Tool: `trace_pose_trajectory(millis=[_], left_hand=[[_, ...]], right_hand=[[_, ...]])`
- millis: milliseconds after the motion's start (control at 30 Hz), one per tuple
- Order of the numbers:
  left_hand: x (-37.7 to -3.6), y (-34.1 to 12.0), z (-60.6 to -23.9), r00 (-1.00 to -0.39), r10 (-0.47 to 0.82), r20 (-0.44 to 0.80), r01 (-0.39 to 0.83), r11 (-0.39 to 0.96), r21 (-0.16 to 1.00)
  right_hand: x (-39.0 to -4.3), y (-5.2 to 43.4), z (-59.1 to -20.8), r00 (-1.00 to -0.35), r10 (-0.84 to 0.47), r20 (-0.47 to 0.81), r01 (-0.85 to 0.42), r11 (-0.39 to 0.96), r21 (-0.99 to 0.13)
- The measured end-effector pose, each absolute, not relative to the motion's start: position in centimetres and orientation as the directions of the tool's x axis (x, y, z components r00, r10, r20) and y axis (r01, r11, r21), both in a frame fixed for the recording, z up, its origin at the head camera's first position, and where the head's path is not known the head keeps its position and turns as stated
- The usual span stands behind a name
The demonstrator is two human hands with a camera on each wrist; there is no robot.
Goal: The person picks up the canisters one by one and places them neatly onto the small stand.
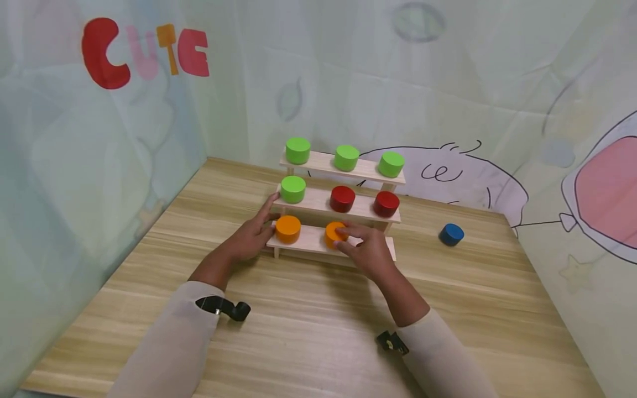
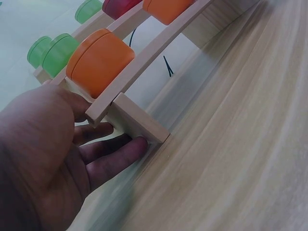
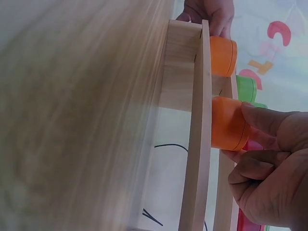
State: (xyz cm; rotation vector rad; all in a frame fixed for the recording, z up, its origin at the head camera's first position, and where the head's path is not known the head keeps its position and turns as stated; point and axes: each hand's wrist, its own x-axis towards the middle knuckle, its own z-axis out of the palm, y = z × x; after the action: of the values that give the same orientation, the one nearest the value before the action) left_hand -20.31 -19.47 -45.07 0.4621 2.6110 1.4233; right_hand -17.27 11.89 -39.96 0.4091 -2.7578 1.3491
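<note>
My right hand [image 1: 369, 251] pinches an orange round block [image 3: 228, 122] between thumb and fingers, its base on the bottom shelf of a three-step wooden rack [image 1: 308, 237]. My left hand [image 1: 249, 235] rests at the rack's left end, with fingertips [image 2: 139, 143] against the side board. Beside it, another orange block [image 1: 288, 229] sits on the same shelf. On the middle shelf stand a green block [image 1: 293, 189] and two red blocks, one mid-shelf [image 1: 342, 199] and one at the right [image 1: 386, 204]. The top shelf bears three green blocks [image 1: 346, 158].
A blue round block [image 1: 451, 235] lies on the wooden table [image 1: 298, 331], right of the rack. Printed cloth walls [image 1: 338, 72] stand behind the table and at both sides. Each wrist carries a small black camera mount [image 1: 224, 307].
</note>
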Motion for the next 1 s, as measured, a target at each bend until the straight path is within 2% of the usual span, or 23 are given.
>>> trace_pose_trajectory(millis=[567,1000], left_hand=[[-20.35,-19.64,-45.55,-0.943,0.331,0.041,0.214,0.507,0.835],[-20.59,-19.61,-45.63,-0.942,0.334,0.039,0.211,0.498,0.841]], right_hand=[[-17.34,11.92,-40.4,-0.967,-0.223,0.125,-0.235,0.589,-0.773],[-17.24,12.54,-39.62,-0.958,-0.245,0.152,-0.269,0.575,-0.772]])
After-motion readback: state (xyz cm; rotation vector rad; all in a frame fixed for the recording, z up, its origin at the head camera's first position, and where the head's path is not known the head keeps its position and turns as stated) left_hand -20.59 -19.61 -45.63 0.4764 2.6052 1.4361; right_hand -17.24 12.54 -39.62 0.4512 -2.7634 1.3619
